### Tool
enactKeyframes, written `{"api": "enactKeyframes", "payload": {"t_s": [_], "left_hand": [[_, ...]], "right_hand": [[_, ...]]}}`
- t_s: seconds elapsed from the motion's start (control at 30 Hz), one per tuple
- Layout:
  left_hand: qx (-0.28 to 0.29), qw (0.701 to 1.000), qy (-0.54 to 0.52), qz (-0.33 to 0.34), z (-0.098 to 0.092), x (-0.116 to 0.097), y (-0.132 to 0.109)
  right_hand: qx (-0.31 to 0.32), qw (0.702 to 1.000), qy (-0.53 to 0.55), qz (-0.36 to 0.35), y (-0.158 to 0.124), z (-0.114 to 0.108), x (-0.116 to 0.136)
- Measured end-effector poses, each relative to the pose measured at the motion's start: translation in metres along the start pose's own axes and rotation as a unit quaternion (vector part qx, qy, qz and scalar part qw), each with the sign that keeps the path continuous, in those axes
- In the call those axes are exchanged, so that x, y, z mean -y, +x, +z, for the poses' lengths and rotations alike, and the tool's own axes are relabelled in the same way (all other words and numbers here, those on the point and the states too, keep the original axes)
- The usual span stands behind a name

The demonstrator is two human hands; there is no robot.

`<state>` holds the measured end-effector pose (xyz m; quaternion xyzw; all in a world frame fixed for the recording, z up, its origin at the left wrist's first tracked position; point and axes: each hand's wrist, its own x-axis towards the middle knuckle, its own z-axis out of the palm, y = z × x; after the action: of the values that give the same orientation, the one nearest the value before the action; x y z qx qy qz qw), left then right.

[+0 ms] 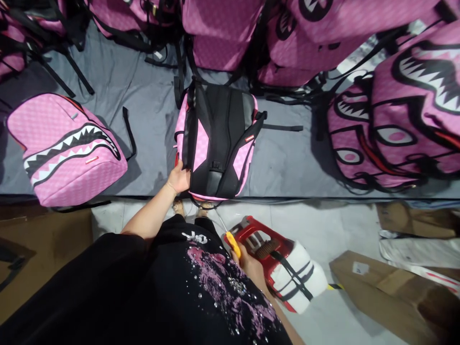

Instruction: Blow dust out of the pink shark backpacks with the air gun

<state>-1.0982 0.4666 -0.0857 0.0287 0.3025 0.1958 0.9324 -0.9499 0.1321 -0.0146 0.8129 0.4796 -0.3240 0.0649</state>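
Note:
A pink and black backpack (219,139) lies on the grey-covered table, its straps and padded back panel facing up. My left hand (178,178) grips the lower left side of this backpack, with the fingertips partly hidden against it. Low in front of my body, my right hand (246,258) is closed around a yellow-handled tool (233,244) with a thin metal shaft. The shaft points up toward the backpack's lower edge, where a black loop hangs over the table edge. Whether the tip touches the loop I cannot tell.
Another pink backpack (72,148) with a shark-mouth print lies at the left. More pink backpacks (406,120) crowd the right and the back of the table (287,163). Below are a red stool (257,230) with a white pad strapped on and cardboard boxes (395,287).

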Motion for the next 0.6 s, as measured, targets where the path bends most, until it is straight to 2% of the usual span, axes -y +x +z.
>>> {"api": "enactKeyframes", "payload": {"t_s": [0.1,0.2,0.27,0.37,0.47,0.53,0.57,0.6], "left_hand": [[0.010,1.000,0.007,0.000,0.004,-0.001,-0.001],[0.008,1.000,0.020,-0.003,0.010,-0.001,-0.003],[-0.002,0.999,0.038,0.002,0.015,0.000,-0.005],[-0.029,0.994,0.088,0.051,0.022,0.003,-0.012],[-0.066,0.980,0.171,0.082,0.026,0.010,-0.026],[-0.137,0.942,0.276,0.131,0.028,0.019,-0.038],[-0.175,0.905,0.344,0.178,0.029,0.026,-0.044],[-0.200,0.855,0.419,0.230,0.031,0.033,-0.049]], "right_hand": [[0.050,0.997,-0.033,-0.045,0.021,-0.016,0.035],[0.053,0.996,-0.045,-0.062,0.039,-0.033,0.057],[0.056,0.993,-0.070,-0.078,0.041,-0.038,0.062],[0.065,0.989,-0.108,-0.080,0.037,-0.040,0.062],[0.077,0.989,-0.128,-0.013,0.037,-0.044,0.060],[0.083,0.987,-0.129,0.051,0.039,-0.050,0.060],[0.088,0.986,-0.121,0.070,0.040,-0.053,0.061],[0.096,0.987,-0.107,0.076,0.041,-0.056,0.062]]}}
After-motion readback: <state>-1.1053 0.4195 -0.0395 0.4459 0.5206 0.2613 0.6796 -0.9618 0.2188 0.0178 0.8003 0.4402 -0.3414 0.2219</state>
